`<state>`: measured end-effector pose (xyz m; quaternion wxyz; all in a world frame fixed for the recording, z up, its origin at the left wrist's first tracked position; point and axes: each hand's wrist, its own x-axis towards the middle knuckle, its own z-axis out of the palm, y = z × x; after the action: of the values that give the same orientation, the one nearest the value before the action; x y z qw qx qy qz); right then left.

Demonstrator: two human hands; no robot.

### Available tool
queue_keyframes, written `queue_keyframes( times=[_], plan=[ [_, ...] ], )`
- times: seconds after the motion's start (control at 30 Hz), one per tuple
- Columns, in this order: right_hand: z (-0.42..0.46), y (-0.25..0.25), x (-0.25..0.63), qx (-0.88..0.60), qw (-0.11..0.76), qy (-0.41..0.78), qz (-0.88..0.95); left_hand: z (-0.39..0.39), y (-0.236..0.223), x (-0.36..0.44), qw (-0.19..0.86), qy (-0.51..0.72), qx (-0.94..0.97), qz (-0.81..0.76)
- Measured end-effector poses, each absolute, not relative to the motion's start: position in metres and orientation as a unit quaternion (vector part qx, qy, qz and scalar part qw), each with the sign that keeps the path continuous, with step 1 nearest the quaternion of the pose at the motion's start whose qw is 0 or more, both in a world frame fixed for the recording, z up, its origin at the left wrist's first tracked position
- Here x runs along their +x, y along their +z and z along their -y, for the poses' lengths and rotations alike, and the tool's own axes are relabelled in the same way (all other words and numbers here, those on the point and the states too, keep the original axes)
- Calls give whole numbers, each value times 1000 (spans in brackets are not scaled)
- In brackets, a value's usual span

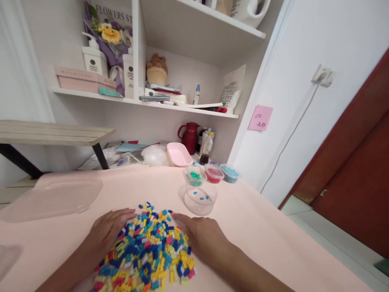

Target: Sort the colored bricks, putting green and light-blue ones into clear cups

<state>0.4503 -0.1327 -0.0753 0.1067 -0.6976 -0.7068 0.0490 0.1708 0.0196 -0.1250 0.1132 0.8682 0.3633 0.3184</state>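
A broad pile of small toy building bricks point(152, 239) in blue, teal, yellow, white, pink and orange lies on the pink-covered table. Along its left side rests my left hand point(111, 227), open, its fingers stretched out together and touching the bricks' edge. At the right side is my right hand point(205, 235); its index finger reaches out to the upper right edge of the pile, beside an orange brick. The other right fingers are partly hidden below the hand, and I see nothing held. Just beyond stands a clear round tub point(200, 207) with a few blue bricks inside.
Small clear containers hold green pieces point(195, 177), red pieces point(214, 174) and light blue pieces point(230, 172) at the back right. A transparent lid point(57, 198) lies left. Behind are a pink tray point(179, 154), a red jug point(190, 138), bottles point(206, 148) and a wooden stand point(54, 134).
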Motion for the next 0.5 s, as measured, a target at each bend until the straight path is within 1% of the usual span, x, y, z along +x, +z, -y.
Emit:
queue_keyframes(
  times=[0.17,0.33,0.5],
  plan=[
    [136,-66,461,-743,128,31,656,-14,-122,173,133,324,859,-373],
    [138,-65,479,-744,163,28,648,-27,-129,170,141,299,871,-363],
    [138,-70,479,-733,154,44,661,-24,-128,170,154,312,863,-366]
  ],
)
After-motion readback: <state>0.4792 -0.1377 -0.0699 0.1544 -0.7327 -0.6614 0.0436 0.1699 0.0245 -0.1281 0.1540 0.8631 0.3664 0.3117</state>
